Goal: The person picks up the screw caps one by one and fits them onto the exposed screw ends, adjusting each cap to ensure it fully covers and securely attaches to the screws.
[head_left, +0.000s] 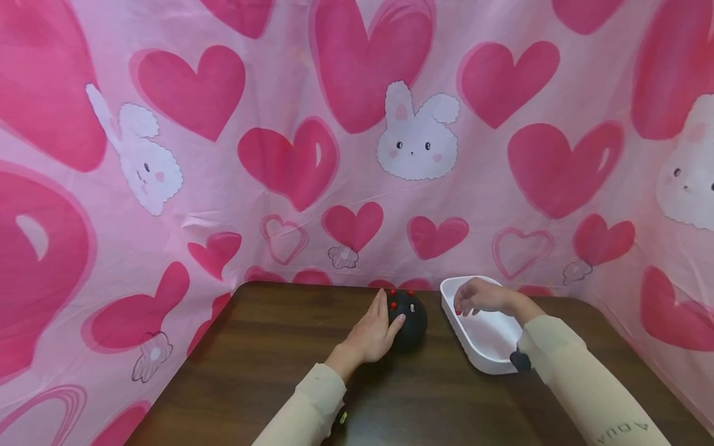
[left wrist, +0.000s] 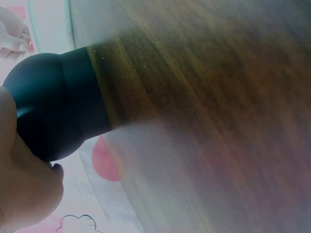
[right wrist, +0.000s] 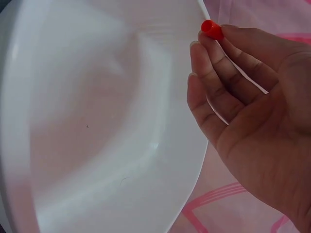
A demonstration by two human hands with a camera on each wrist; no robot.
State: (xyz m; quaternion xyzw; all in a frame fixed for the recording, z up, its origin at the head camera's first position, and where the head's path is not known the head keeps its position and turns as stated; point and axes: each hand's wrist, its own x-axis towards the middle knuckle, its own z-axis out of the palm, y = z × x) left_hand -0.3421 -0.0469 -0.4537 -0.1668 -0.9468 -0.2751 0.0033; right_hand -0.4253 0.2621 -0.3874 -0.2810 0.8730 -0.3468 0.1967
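Observation:
A black, rounded stand (head_left: 409, 331) carries several small red caps (head_left: 393, 306) and one pale peg (head_left: 412, 308) on its top. My left hand (head_left: 368, 333) holds its left side, the fingers along the edge and the thumb against the front. In the left wrist view the black stand (left wrist: 48, 102) shows a bulging body above a straight cylindrical base. Over the white tray (head_left: 484, 331), my right hand (head_left: 481, 297) pinches a small hollow red cap (right wrist: 212, 30) between thumb and index finger. The other right fingers are loosely bent.
The tray lies right of the black stand, on a dark wooden table (head_left: 268, 347). A pink cloth (head_left: 279, 80) with hearts and rabbits hangs behind and at both sides of the table. A black wrist device (head_left: 520, 361) sits at the right cuff, near the tray's rim.

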